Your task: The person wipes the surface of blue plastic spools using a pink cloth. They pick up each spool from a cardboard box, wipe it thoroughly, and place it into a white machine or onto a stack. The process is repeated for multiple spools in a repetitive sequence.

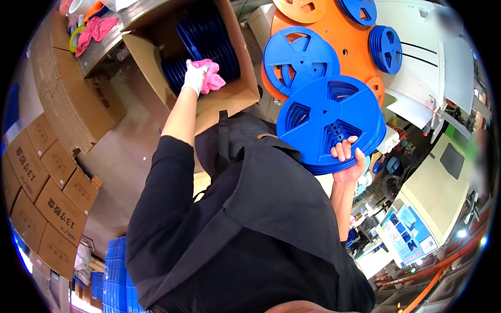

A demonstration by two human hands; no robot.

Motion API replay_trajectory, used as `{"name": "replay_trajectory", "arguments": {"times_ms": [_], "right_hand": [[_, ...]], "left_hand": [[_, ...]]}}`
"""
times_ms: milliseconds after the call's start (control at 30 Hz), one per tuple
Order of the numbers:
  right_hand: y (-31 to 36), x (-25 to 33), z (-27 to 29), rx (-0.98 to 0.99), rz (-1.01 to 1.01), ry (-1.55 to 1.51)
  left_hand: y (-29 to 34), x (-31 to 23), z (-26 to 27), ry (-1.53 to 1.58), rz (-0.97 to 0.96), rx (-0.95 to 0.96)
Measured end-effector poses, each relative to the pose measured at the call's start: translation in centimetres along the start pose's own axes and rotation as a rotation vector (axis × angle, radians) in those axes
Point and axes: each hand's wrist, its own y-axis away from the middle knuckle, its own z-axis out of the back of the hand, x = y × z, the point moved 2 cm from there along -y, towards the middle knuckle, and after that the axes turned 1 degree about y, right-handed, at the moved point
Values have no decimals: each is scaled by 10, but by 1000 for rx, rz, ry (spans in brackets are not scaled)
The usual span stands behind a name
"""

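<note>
Head view: at two o'clock, the right hand (348, 160) grasps a stack of blue reels (324, 112), its fingertips at a cut-out. At eleven o'clock, the left hand (194, 79), in a white glove, clutches a pink cloth (213, 80) near boxed reels (211, 34) in an open carton (144, 63); whether it touches them cannot be told. Between one and two o'clock, loose reels (301, 62) lie on an orange surface (357, 63).

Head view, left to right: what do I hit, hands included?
Stacked closed cartons → left hand gripping pink cloth → blue reel stack, held by the right hand → blue-and-white poster.
</note>
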Motion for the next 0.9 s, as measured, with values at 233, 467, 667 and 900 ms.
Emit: {"name": "replay_trajectory", "arguments": {"times_ms": [233,467,667,900], "right_hand": [[-4,11,-9,265,58,-278],[-8,21,-30,602,113,-422],[1,30,-33,763,61,-358],[-4,33,-32,744,40,-248]], "left_hand": [[82,-8,6,115,-312,230],[219,-150,-16,-562,-1447,77],[264,-193,-18,-886,-1605,393],[269,-187,-9,-945,-1586,335]]}}
